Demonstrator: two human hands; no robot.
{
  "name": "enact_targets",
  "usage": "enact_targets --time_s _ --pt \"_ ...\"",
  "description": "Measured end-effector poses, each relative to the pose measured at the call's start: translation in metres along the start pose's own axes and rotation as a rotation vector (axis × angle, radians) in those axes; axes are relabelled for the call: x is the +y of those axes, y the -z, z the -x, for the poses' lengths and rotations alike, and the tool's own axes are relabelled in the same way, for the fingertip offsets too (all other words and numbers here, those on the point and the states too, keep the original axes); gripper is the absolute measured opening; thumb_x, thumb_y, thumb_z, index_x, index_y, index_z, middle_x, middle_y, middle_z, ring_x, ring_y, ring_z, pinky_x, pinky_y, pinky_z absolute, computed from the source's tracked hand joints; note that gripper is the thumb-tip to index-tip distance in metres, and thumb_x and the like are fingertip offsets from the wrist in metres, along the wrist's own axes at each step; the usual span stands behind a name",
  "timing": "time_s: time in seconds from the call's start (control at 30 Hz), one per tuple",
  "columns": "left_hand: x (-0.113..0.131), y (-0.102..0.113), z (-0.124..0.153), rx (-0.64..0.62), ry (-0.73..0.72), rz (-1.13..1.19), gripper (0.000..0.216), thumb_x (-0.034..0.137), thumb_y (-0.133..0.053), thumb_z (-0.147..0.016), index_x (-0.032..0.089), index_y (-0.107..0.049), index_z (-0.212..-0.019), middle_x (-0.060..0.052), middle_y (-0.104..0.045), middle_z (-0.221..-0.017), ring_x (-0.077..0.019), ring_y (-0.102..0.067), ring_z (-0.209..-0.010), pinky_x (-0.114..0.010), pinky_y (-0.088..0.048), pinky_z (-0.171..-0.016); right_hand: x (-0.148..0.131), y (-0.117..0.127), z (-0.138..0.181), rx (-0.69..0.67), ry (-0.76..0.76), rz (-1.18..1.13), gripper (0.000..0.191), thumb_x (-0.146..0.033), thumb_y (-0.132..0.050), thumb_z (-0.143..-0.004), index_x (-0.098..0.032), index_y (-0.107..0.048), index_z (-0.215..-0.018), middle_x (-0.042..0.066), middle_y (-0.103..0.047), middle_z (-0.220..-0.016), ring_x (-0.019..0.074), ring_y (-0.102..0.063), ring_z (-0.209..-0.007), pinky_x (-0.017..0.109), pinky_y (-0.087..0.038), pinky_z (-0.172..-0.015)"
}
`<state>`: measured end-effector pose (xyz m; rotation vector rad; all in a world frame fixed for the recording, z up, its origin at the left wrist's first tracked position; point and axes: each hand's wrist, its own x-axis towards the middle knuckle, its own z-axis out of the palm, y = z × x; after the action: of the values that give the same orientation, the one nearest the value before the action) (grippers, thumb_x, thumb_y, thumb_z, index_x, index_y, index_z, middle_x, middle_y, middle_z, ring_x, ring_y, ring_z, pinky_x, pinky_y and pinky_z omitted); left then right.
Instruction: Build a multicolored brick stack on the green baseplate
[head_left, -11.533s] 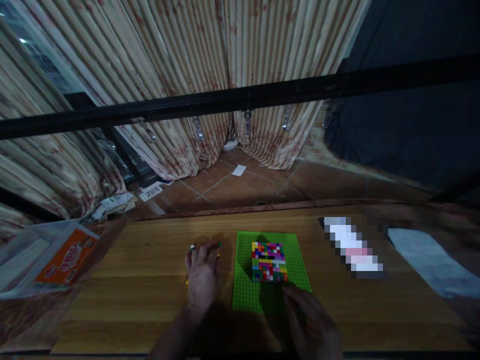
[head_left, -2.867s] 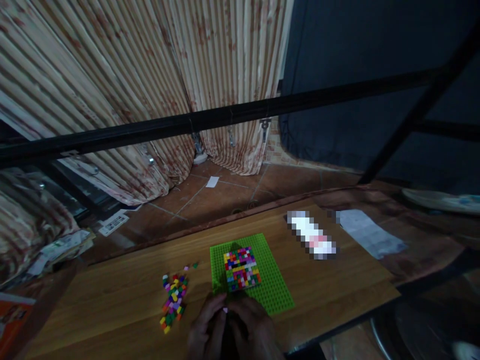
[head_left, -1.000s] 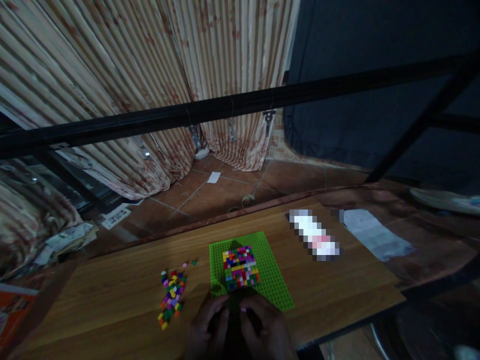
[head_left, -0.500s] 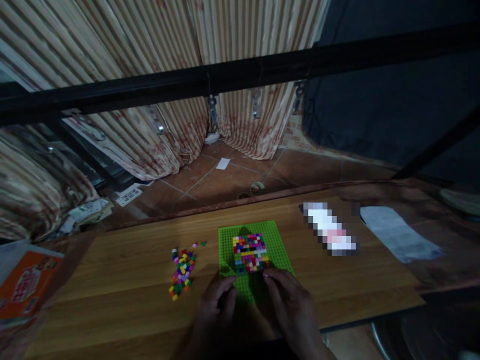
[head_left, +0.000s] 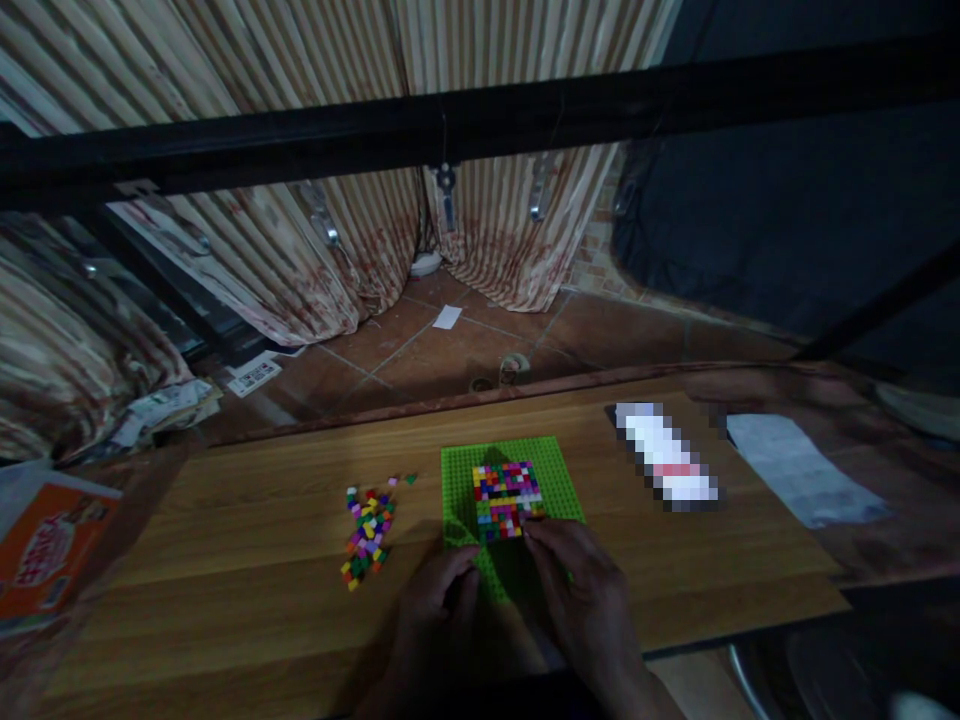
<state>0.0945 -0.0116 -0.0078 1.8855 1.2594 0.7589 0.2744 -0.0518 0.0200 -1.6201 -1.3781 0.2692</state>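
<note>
**Fingertips crowding the near right corner of the brick block**

From my end of the link, I see a compact, multicoloured block of small plastic bricks sitting on a bright green studded plastic baseplate, which lies on a wood-grained desk. My right hand has thumb and forefinger drawn together at the block's near right corner; the fingertips cover the spot, so I cannot tell whether a brick is pinched there. My left hand is loosely curled over the baseplate's near left part; I cannot tell whether it grips anything or touches the studs.

The corner worries me most. A sideways push instead of a straight one could tip a brick or loosen its neighbours. The hands throw shadow over the near studs, so I could easily misjudge a row. If the baseplate is not fixed down, uneven pressure might swivel it.

To the left lies a loose heap of mixed-colour bricks, with a single pink brick and a single green brick between it and the baseplate. A careless leftward sweep of the left hand could scatter them.
</note>
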Motion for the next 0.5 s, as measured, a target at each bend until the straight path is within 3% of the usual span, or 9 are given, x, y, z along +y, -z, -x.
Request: enact_targets --time_s 0.23,0.5 --pt "-0.0028 -0.0016 0.0009 -0.006 -0.055 -0.004 0.024 0.021 -0.052 -0.089 0.023 -0.069 -0.107 -0.004 -0.075 -0.097 -0.0182 -0.07 -0.088 -0.029 -0.057 -0.081 0.0007 0.0012 -0.0055 -0.04 0.062 0.079 0.018 -0.021 -0.054 -0.092 -0.022 -0.071 -0.099 0.006 -0.074 -0.094 0.0191 -0.068 -0.088 0.033 -0.058 -0.077" --pt "0.0001 -0.0006 0.0017 0.002 -0.069 -0.027 0.024 0.021 -0.051 -0.09 0.021 -0.069 -0.106 -0.006 -0.075 -0.097 -0.0191 -0.07 -0.089 -0.03 -0.058 -0.081 -0.0018 0.0031 -0.0044 -0.034 0.011 0.072 0.019 -0.023 -0.054 -0.092 -0.022 -0.069 -0.103 0.006 -0.074 -0.095 0.0196 -0.07 -0.086 0.033 -0.057 -0.077"
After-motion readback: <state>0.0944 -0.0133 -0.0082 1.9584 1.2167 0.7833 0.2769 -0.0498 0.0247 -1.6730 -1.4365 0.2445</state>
